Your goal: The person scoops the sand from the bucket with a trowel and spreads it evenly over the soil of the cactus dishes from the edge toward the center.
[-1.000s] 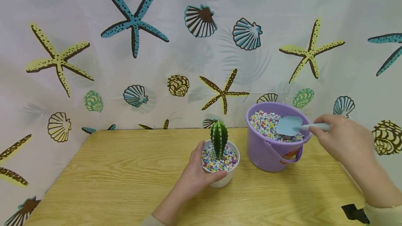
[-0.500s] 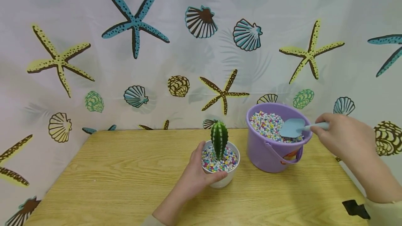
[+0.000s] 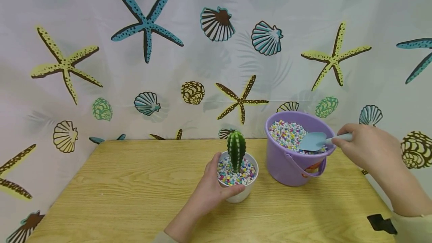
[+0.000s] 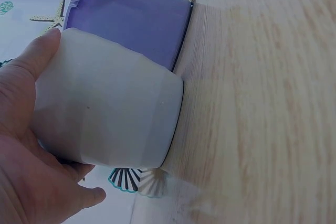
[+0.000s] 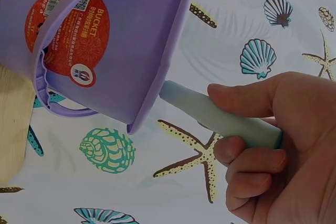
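Observation:
My left hand (image 3: 212, 185) grips a white pot (image 3: 240, 195) by its near left side, thumb in front and fingers behind. A green cactus (image 3: 236, 151) stands upright in the pot, ringed by small multicoloured pebbles (image 3: 229, 177). In the left wrist view the pot (image 4: 110, 100) fills the hand's curve. My right hand (image 3: 371, 145) holds a light blue toy shovel by its handle (image 5: 220, 114). The shovel's blade (image 3: 313, 141) lies over the pebbles inside a purple bucket (image 3: 287, 168), low against them. In the right wrist view the bucket's wall hides the blade.
The wooden table (image 3: 135, 183) carries pot and bucket side by side. A white cloth (image 3: 189, 55) printed with starfish and shells hangs behind. The bucket's handle (image 3: 303, 168) hangs down its front. A black patch (image 3: 382, 223) shows near the right sleeve.
The shovel's blade has lowered and tilted in the bucket, its tip closer to the pebbles. My left hand keeps its hold on the pot in the same place.

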